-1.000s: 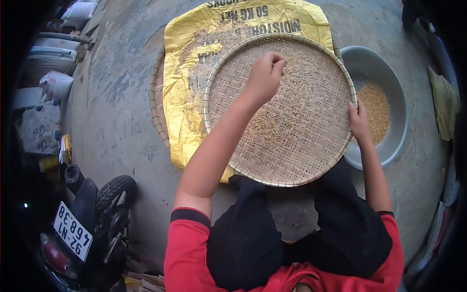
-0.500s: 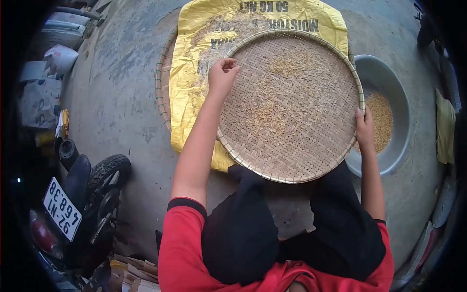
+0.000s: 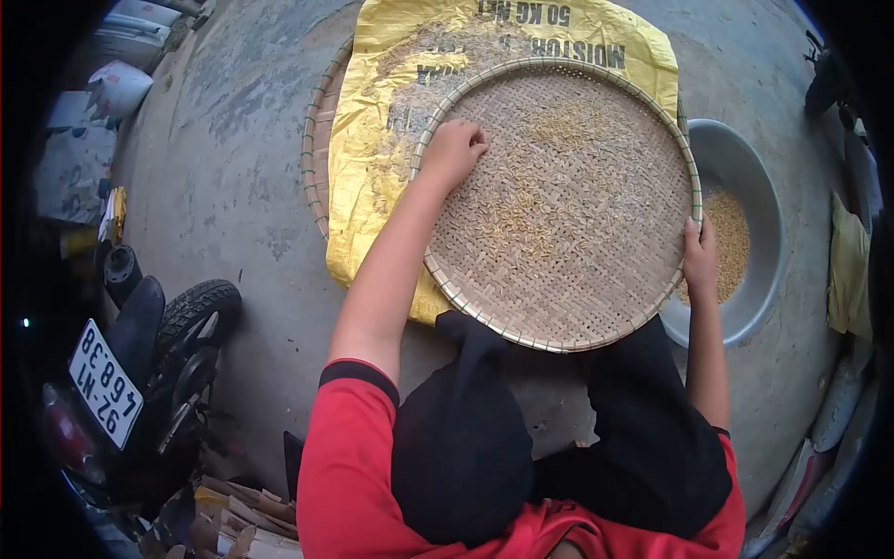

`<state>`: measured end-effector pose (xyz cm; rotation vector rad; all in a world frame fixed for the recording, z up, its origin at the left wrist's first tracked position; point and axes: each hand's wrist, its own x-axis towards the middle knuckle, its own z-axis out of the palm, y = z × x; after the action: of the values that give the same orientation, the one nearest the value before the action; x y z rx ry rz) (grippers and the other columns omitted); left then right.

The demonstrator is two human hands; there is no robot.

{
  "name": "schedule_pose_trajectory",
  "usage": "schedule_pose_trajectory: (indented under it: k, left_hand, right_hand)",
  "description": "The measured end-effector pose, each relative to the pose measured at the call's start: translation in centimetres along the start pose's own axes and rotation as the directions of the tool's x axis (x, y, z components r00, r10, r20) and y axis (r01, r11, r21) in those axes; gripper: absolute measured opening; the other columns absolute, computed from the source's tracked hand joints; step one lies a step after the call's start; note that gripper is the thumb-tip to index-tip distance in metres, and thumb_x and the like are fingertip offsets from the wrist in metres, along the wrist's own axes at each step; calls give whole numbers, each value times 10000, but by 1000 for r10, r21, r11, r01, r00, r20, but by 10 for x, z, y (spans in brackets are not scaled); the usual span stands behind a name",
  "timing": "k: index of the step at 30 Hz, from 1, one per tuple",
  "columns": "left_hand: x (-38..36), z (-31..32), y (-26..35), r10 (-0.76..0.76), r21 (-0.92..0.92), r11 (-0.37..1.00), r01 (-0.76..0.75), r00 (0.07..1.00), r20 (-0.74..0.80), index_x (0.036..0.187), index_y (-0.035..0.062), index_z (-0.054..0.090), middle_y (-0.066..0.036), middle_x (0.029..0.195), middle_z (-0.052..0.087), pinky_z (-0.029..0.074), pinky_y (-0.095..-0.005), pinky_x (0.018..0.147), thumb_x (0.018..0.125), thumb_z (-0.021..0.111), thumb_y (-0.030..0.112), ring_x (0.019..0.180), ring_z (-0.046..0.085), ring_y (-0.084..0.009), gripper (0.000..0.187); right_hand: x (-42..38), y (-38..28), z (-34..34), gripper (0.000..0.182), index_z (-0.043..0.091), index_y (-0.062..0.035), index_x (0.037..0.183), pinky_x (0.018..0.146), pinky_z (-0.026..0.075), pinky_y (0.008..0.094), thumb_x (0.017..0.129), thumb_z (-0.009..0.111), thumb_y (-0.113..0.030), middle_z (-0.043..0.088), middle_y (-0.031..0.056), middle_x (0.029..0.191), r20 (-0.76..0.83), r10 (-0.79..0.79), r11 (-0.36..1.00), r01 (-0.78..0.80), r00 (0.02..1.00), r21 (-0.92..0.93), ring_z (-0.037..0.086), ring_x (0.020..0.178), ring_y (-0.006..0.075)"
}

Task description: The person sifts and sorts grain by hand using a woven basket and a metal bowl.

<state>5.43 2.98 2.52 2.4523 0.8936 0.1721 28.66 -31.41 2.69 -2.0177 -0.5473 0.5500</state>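
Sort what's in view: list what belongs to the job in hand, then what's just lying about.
Belongs to the job:
round woven tray, its rim held by the right hand
grains on it, near the left hand
yellow sack, partly hidden by the tray
likely the metal basin with its grain heap

Just lying about, it seems:
motorbike
cardboard pieces
white bag
yellowish cloth

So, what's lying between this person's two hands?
In the head view, scattered grains on the woven tray lie between the left hand and the right hand.
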Motion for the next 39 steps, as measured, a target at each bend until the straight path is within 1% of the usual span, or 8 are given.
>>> schedule_pose_trajectory:
  k: [7, 9, 16, 31, 34, 36, 37, 39]
  left_hand:
    - [7, 5, -6, 90, 118, 989, -92, 996, 16, 855, 44, 618, -115, 942, 600, 436, -392, 850, 819, 622, 177, 946, 548, -290, 138]
    - [6, -1, -3, 23, -46, 999, -17, 990, 141, 877, 48, 606, -116, 947, 591, 429, -402, 856, 829, 614, 198, 950, 541, -300, 158]
    - [-8, 6, 1, 43, -67, 997, -39, 998, 56, 878, 48, 584, -124, 862, 586, 435, -380, 770, 831, 622, 193, 856, 557, -287, 157]
    - [-14, 7, 14, 177, 228, 957, -178, 984, 21, 859, 50, 558, -102, 904, 572, 433, -399, 823, 841, 582, 198, 944, 527, -295, 151]
    - [-12, 5, 13, 155, 206, 966, -154, 988, 11, 868, 41, 556, -114, 891, 589, 442, -400, 803, 847, 568, 189, 910, 546, -304, 149]
    - [-4, -2, 15, -47, 109, 994, 28, 983, 176, 887, 49, 567, -123, 969, 592, 456, -388, 820, 854, 567, 203, 931, 556, -302, 157]
    - [-3, -6, 18, -41, 110, 994, 21, 983, 180, 887, 49, 567, -123, 969, 592, 456, -388, 820, 854, 567, 203, 931, 556, -302, 157]
    - [-1, -12, 25, -127, -126, 980, 152, 973, 190, 896, 22, 571, -135, 928, 616, 474, -343, 761, 850, 595, 189, 823, 598, -255, 174]
  right_hand:
    - [5, 15, 0, 379, 480, 28, 1193, 804, 414, 304, 941, 475, -254, 541, 85, 968, -28, -30, 1000, 30, 999, 3, 494, 871, 150]
    - [6, 18, -1, 384, 477, 29, 1198, 808, 413, 306, 940, 475, -255, 541, 86, 973, -16, -13, 1000, 13, 1000, -5, 494, 876, 152]
    - [2, 7, 1, 387, 474, 29, 1204, 810, 419, 311, 939, 473, -253, 558, 96, 998, -43, -5, 1000, 4, 999, -22, 507, 886, 155]
    - [0, 3, 2, 376, 486, 18, 1185, 816, 424, 312, 934, 488, -261, 565, 96, 990, -42, -20, 1000, 21, 999, 14, 514, 889, 153]
    - [2, 9, 3, 387, 483, 22, 1193, 824, 423, 312, 931, 491, -261, 567, 100, 998, -68, -34, 999, 36, 997, 21, 517, 900, 161]
    - [3, 12, 2, 404, 476, 30, 1203, 840, 422, 318, 927, 496, -265, 570, 109, 1014, -48, -28, 999, 30, 998, 27, 526, 918, 174]
    - [5, 16, 2, 404, 476, 30, 1203, 840, 422, 318, 927, 496, -265, 570, 109, 1014, -54, -25, 999, 26, 998, 28, 526, 918, 174]
    - [6, 19, 2, 421, 469, 35, 1214, 855, 421, 323, 924, 499, -269, 574, 121, 1036, -65, -73, 997, 72, 995, -9, 535, 940, 187]
